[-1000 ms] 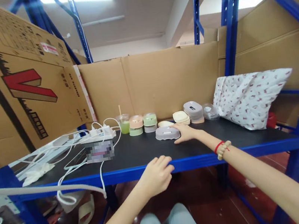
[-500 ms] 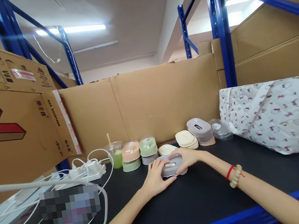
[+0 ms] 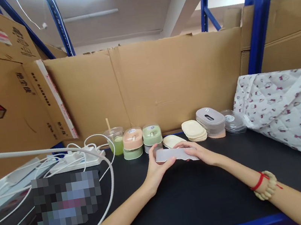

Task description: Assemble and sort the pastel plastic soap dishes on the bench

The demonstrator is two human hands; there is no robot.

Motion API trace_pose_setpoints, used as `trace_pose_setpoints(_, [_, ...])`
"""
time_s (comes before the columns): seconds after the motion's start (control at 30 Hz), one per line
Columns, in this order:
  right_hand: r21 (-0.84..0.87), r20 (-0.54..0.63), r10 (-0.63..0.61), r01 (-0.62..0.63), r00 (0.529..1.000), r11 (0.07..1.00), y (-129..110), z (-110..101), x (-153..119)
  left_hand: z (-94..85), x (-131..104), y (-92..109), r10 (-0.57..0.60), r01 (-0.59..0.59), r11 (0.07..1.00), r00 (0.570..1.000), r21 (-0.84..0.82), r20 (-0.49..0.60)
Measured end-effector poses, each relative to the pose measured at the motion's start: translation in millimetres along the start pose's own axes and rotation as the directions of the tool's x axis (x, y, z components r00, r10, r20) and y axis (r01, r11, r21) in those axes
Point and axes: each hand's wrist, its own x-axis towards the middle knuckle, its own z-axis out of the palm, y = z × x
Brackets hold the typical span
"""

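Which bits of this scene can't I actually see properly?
All in the head view:
Parts of the pale grey wavy-edged plastic piece: covered by the left hand and right hand.
Near side of the shallow cream oval dish: behind that piece and the right hand.
Right end of the white patterned quilted bag: cut off by the picture's right edge.
Whatever the blocky pixelated patch covers.

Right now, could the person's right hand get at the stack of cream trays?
Probably, once freed: the right hand holds the grey container, but nothing visible stands between that hand and the stack of cream trays.
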Motion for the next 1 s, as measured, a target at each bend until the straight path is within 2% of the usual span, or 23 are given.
trace_pose_setpoints(0.07, [0.098,-0.017,0.028,-0.026,0.999,0.995,-3.2,6.8,0.3,2.8,-1.2,4.0,-0.081,0.078,0.988,0.997,-0.135,-0.016])
trace_pose_setpoints(0.13, [0.144,-0.031,0.030,-0.026,0.999,0.989,-5.9,12.0,0.9,4.7,-1.5,8.0,-0.206,0.217,0.943,0.976,-0.250,0.069])
trace_pose_setpoints(0.2, [0.135,-0.030,0.024,-0.020,0.999,0.991,-7.2,15.6,1.4,5.6,-1.8,11.0,-0.273,0.310,0.900,0.949,-0.306,0.160])
trace_pose_setpoints(0.33, [0.080,-0.061,0.017,-0.013,0.998,0.997,-5.1,16.5,3.9,5.6,-2.9,13.6,-0.243,0.285,0.905,0.956,-0.317,0.163])
trace_pose_setpoints(0.43, [-0.003,-0.233,-0.023,0.023,0.972,1.000,-1.9,3.2,9.5,6.1,-3.8,14.8,-0.247,0.290,0.904,0.954,-0.313,0.170])
trace_pose_setpoints(0.47, [-0.084,-0.335,-0.062,0.036,0.940,0.996,-0.9,-5.6,11.1,6.3,-4.0,14.9,-0.259,0.301,0.904,0.950,-0.304,0.174])
trace_pose_setpoints(0.5, [-0.191,-0.450,-0.122,0.038,0.885,0.981,0.3,-16.5,11.8,6.5,-4.2,14.7,-0.273,0.316,0.905,0.945,-0.286,0.180])
trace_pose_setpoints(0.53, [-0.315,-0.565,-0.205,0.021,0.800,0.949,2.0,-29.2,11.3,6.7,-4.4,14.1,-0.291,0.335,0.905,0.937,-0.262,0.191])
trace_pose_setpoints(0.57, [-0.421,-0.667,-0.293,-0.022,0.685,0.907,4.4,-42.9,9.3,6.8,-4.4,13.3,-0.309,0.354,0.905,0.928,-0.235,0.207])
trace_pose_setpoints(0.63, [-0.566,-0.764,-0.437,-0.169,0.475,0.807,12.4,-70.3,1.6,7.1,-4.4,11.6,-0.339,0.386,0.902,0.911,-0.193,0.234])
trace_pose_setpoints(0.67, [-0.585,-0.788,-0.465,-0.252,0.404,0.771,17.5,-82.4,-3.2,7.3,-4.4,11.0,-0.352,0.399,0.898,0.904,-0.184,0.241])
trace_pose_setpoints(0.73, [-0.548,-0.833,-0.448,-0.372,0.325,0.749,28.1,-100.9,-12.5,7.6,-4.4,10.9,-0.368,0.416,0.890,0.897,-0.188,0.245])
trace_pose_setpoints(0.77, [-0.529,-0.846,-0.431,-0.407,0.313,0.744,32.5,-106.8,-15.9,7.7,-4.5,11.4,-0.371,0.420,0.886,0.896,-0.195,0.244])
trace_pose_setpoints(0.83, [-0.523,-0.850,-0.412,-0.435,0.329,0.733,37.9,-112.8,-19.5,7.8,-4.6,12.7,-0.370,0.422,0.882,0.895,-0.210,0.248])
trace_pose_setpoints(1.0, [-0.615,-0.780,-0.424,-0.435,0.461,0.658,39.4,-110.9,-14.5,8.4,-4.7,13.6,-0.369,0.423,0.883,0.893,-0.201,0.260])
